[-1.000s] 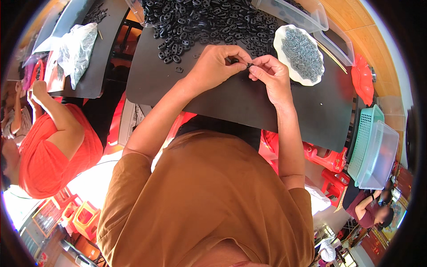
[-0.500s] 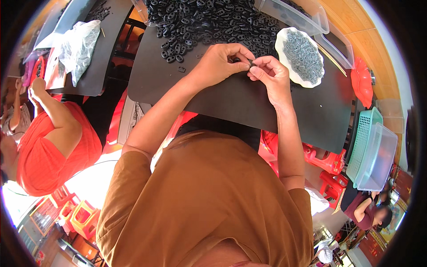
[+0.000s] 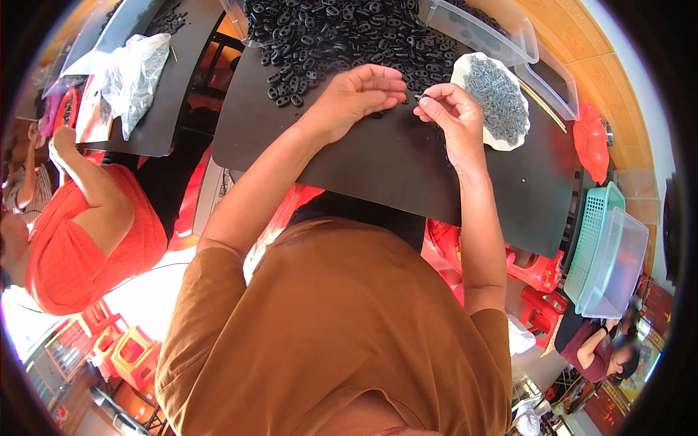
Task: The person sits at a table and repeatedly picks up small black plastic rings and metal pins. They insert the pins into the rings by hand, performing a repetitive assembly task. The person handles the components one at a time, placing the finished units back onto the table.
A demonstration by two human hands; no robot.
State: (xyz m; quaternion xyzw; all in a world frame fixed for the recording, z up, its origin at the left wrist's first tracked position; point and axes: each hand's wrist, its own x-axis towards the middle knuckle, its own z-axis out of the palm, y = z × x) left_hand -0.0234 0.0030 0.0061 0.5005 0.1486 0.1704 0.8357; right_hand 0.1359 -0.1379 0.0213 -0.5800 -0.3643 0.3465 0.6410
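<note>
My left hand point(image 3: 358, 99) is over the dark table point(image 3: 291, 145), its fingers curled together and the thumb bent in against them. A small dark piece point(image 3: 376, 115) shows just under its palm; whether the hand grips it I cannot tell. A short gap to the right, my right hand point(image 3: 454, 116) pinches something tiny, dark and shiny between thumb and forefinger, too small to name. Beyond both hands lies a big heap of black oval two-holed pieces point(image 3: 349, 36). Right of my right hand, a white scalloped dish point(image 3: 507, 142) holds many thin grey pin-like pieces point(image 3: 496, 98).
Clear plastic bins point(image 3: 534, 47) and thin sticks point(image 3: 544, 107) are by the dish. A red dish point(image 3: 590, 142) and a green basket point(image 3: 590, 236) are at the right edge. Left, a person in red point(image 3: 102, 240) sits by another table with a plastic bag point(image 3: 138, 80).
My hands were together over a small black piece; now they are apart. The right has shifted slightly right, the left slightly left and up.
</note>
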